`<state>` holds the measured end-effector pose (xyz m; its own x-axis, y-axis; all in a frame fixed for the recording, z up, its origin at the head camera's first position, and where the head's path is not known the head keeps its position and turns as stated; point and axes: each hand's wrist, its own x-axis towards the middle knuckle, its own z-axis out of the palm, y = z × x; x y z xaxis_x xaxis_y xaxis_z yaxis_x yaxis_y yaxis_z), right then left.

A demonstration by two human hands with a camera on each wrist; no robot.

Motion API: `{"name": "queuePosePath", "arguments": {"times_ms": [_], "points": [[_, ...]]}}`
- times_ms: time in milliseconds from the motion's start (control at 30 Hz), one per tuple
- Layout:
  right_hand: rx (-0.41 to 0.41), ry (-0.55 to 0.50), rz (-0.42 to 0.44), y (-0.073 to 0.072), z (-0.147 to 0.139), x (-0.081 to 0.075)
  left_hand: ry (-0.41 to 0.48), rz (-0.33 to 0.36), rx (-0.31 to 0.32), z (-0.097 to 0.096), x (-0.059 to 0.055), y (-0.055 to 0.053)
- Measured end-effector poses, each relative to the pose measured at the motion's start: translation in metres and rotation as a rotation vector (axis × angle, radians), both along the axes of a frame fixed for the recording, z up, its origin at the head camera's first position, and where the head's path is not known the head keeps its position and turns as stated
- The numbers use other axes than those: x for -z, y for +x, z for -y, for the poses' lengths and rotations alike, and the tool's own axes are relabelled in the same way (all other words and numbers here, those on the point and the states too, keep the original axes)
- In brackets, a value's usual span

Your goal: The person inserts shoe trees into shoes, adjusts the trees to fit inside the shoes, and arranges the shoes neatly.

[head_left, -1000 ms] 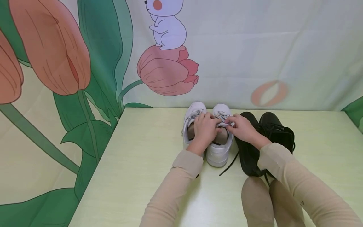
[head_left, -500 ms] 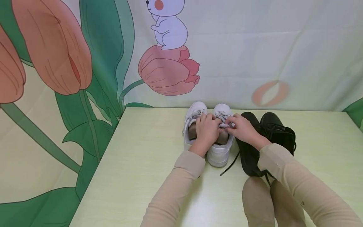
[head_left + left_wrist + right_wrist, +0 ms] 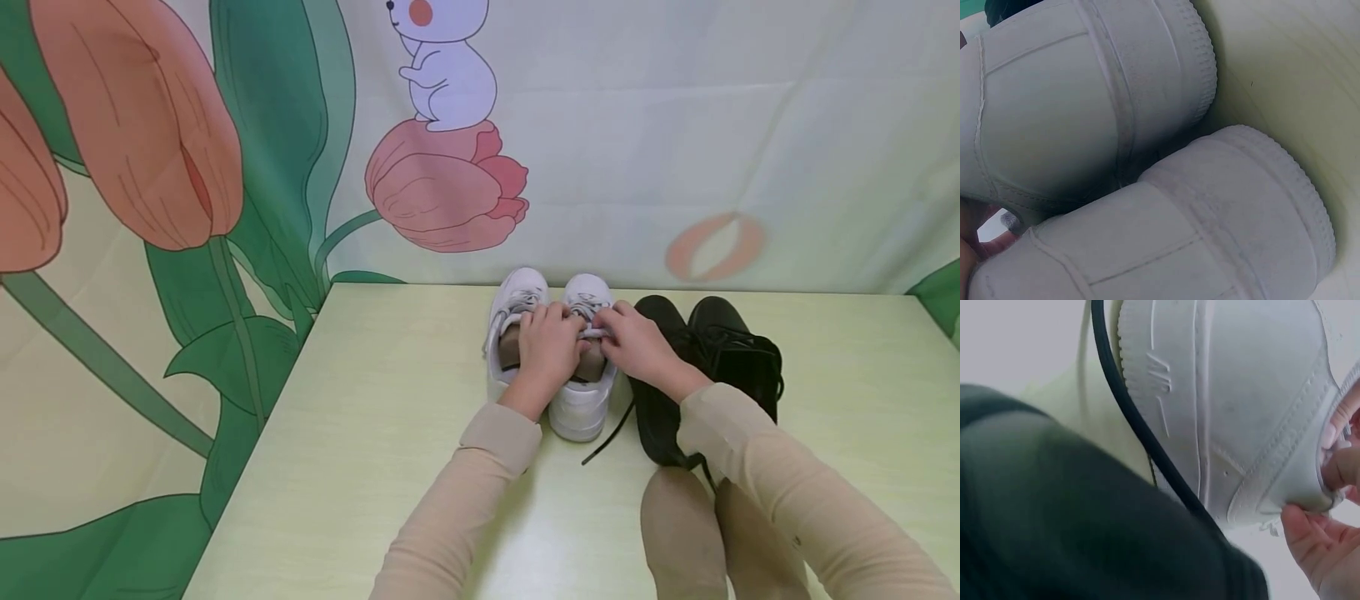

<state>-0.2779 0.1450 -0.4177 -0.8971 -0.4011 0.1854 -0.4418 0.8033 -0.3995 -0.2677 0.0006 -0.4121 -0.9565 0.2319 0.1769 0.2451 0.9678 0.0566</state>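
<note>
Two white sneakers stand side by side, toes toward the backdrop. On the right-hand white sneaker (image 3: pixel 579 414), both hands work at the opening. My left hand (image 3: pixel 550 348) reaches across it with bent fingers, pinching the top of the tongue (image 3: pixel 596 332) near the grey laces. From the other side, my right hand (image 3: pixel 643 343) pinches the tongue's right end. The right wrist view has the sneaker's side (image 3: pixel 1260 394) with fingers (image 3: pixel 1310 540) at its collar. In the left wrist view, the heels (image 3: pixel 1054 119) hide most of the left hand. The left-hand sneaker (image 3: pixel 525 287) is untouched.
A pair of black shoes (image 3: pixel 663 429) stands close on the right, partly under the right forearm. One loose black lace (image 3: pixel 611 435) trails over the pale table (image 3: pixel 360 433). Tan-clothed legs (image 3: pixel 678 529) show at the front. A printed flower backdrop (image 3: pixel 600 150) hangs behind.
Both hands stay at the right-hand sneaker's tongue. The right hand's fingers have shifted slightly at the tongue's end, and its wrist has moved a little left. The shoes stay in place.
</note>
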Motion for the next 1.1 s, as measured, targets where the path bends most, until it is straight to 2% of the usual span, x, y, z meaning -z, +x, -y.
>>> {"name": "queuePosePath", "arguments": {"times_ms": [233, 467, 767, 967, 1100], "points": [[0.105, -0.029, 0.029, 0.0, 0.007, 0.0, -0.011, -0.003, -0.005, -0.001, -0.001, 0.0], [0.109, -0.078, 0.034, 0.0, 0.012, 0.001, -0.006, 0.0, -0.006, -0.001, -0.002, 0.001], [0.141, -0.11, 0.099, -0.002, 0.015, 0.002, -0.005, 0.001, -0.008, -0.001, -0.003, 0.002], [0.125, -0.115, 0.137, -0.002, 0.015, 0.0, 0.007, -0.001, -0.007, 0.0, -0.002, 0.002], [0.11, -0.118, 0.196, -0.003, 0.013, -0.003, 0.009, 0.014, 0.002, 0.002, -0.002, 0.001]]}}
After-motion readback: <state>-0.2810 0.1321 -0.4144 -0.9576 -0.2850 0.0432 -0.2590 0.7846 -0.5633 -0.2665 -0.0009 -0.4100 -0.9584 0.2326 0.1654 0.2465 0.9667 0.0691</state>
